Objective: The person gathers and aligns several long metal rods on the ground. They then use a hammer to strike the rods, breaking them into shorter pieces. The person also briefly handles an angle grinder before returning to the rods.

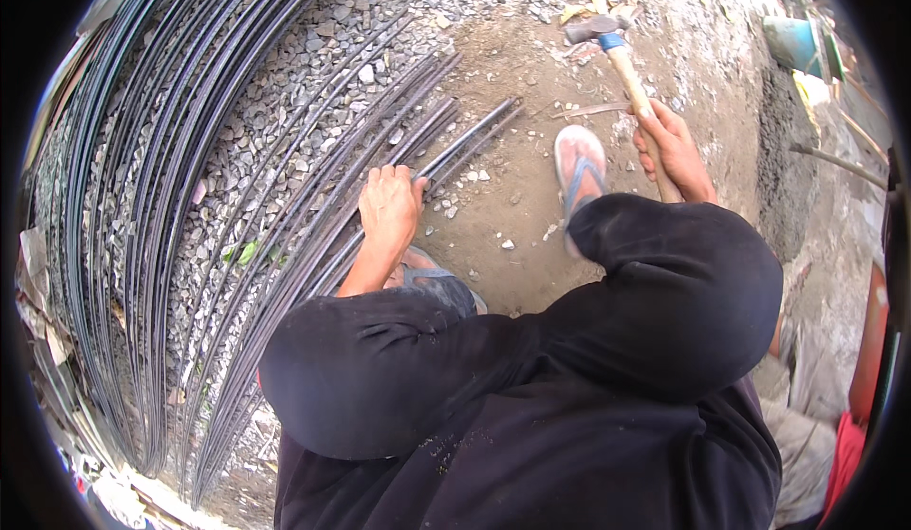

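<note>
My left hand (pixel 389 205) is closed over a dark steel rod (pixel 467 139) at the front of a bundle, its thumb against the metal. The rod's end sticks out past my fingers over bare soil, and the palm side of the hand is hidden. Beside it lie more long steel rods (pixel 418 84), curving down to the lower left. My right hand (pixel 676 146) grips a hammer (pixel 630 76) by its wooden handle. The hammer's metal head points up and away, with blue wrapping just below it, apart from the rods.
Another bundle of rods (pixel 152 179) runs across grey gravel (pixel 356 32) on the left. My sandalled foot (pixel 581 165) stands on soil between my hands. A teal bucket (pixel 795 44) lies at the far right, near a stick (pixel 840 165). Red cloth (pixel 843 459) shows at the lower right.
</note>
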{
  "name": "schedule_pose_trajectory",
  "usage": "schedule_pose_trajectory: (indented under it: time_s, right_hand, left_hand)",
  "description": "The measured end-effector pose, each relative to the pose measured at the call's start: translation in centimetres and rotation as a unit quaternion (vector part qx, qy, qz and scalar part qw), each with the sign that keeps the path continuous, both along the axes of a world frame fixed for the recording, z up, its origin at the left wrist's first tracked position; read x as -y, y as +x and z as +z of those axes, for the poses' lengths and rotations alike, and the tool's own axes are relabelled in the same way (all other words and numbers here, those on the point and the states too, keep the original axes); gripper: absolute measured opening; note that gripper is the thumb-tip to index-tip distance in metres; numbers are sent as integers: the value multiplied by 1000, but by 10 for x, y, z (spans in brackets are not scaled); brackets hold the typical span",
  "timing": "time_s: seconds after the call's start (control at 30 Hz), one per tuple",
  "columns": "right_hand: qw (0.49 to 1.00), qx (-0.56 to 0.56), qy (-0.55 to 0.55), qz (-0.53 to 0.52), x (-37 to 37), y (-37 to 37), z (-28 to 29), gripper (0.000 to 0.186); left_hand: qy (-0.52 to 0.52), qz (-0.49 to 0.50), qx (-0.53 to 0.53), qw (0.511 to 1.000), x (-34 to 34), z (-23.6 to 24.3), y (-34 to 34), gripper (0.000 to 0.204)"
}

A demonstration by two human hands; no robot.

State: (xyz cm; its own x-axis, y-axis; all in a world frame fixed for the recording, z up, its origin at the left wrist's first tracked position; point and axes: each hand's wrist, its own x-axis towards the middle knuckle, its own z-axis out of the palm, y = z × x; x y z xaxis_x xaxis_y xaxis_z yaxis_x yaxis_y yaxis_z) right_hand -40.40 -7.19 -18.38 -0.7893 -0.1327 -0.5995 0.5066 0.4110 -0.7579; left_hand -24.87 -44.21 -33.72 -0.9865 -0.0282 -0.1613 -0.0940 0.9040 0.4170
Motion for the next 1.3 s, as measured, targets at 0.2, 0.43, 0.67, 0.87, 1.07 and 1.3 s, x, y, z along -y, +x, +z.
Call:
schedule_pose_trajectory:
  time_s: [0.2,0.43,0.67,0.87,1.07,1.3]
  right_hand:
    - [996,81,-23,21,21,31,-22,32]
    - [994,59,-67,-58,-8,-9,-41,33]
    - [996,84,-16,34,3,-13,-83,27]
    - [992,92,-83,-38,-17,-25,-69,27]
    - [977,-78,5,-198,-11,-50,-73,25]
    - [985,139,-96,27,2,-9,-80,25]
  left_hand:
    - [37,103,55,992,4,2,-2,28]
    - [35,127,51,990,0,9,-4,27]
    - [18,148,99,984,-3,13,-6,26]
    - [6,158,137,978,0,21,-5,27]
    - [5,150,114,982,-1,19,-3,28]
    - [-28,164,127,978,11,19,7,29]
